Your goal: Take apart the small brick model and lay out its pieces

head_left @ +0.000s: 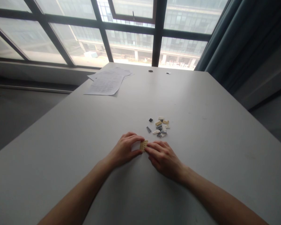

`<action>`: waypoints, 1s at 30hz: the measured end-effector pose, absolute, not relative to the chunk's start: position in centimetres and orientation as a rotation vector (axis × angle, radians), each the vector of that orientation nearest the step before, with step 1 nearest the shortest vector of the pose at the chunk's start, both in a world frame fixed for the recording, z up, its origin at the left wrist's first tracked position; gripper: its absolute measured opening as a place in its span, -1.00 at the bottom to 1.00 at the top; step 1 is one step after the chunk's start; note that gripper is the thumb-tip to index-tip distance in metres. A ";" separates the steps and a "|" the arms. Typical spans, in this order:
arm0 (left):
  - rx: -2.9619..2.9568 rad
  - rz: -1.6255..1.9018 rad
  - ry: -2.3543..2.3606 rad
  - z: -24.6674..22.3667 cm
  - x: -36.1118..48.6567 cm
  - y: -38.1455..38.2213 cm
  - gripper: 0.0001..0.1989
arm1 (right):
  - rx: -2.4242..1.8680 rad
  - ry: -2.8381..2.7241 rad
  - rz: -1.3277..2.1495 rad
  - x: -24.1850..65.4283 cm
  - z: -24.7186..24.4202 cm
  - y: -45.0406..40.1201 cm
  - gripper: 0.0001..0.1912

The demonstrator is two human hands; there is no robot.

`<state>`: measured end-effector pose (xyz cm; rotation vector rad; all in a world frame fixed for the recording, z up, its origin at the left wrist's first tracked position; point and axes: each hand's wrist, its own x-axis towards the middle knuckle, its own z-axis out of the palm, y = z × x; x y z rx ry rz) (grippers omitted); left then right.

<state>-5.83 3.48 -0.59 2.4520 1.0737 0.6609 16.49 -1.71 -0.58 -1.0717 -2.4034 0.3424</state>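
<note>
Between my two hands is a small tan studded building-block plate (144, 145), close above or on the white table. My left hand (127, 146) grips its far and near edges between the fingers and the thumb. From the other side, my right hand (163, 156) has its fingertips pressed against the plate's right part, which they partly cover. Just beyond the hands lies a loose pile of small building blocks, among them a tan brick (158, 123), a white piece (156, 132) and a grey piece (149, 129). A black piece (150, 120) sits a little apart at the pile's left.
Printed sheets of paper (105, 84) lie at the far left of the white table (215, 131). Two round fittings, one of them a dark cable hole (150, 71), are near the far edge. Behind stand a framed window (131, 40) and a dark blue curtain (227, 37).
</note>
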 end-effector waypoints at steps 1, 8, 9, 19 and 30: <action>2.453 0.656 1.070 -0.6 -5.8 3.5 -0.63 | -1.076 -2.405 0.344 16.5 -0.6 -1.7 -0.63; 2.488 0.662 1.073 -0.5 -5.7 3.5 -0.62 | -1.073 -2.403 0.335 16.5 -0.6 -1.7 -0.64; 2.498 0.669 1.076 -0.5 -5.6 3.4 -0.62 | -1.071 -2.403 0.333 16.5 -0.6 -1.7 -0.64; 2.545 0.685 1.099 -0.3 -4.7 2.9 -0.69 | -1.070 -2.403 0.308 16.3 -0.6 -1.7 -0.69; 2.544 0.687 1.091 -0.5 -4.9 3.0 -0.68 | -1.070 -2.394 0.298 16.3 -0.6 -1.7 -0.69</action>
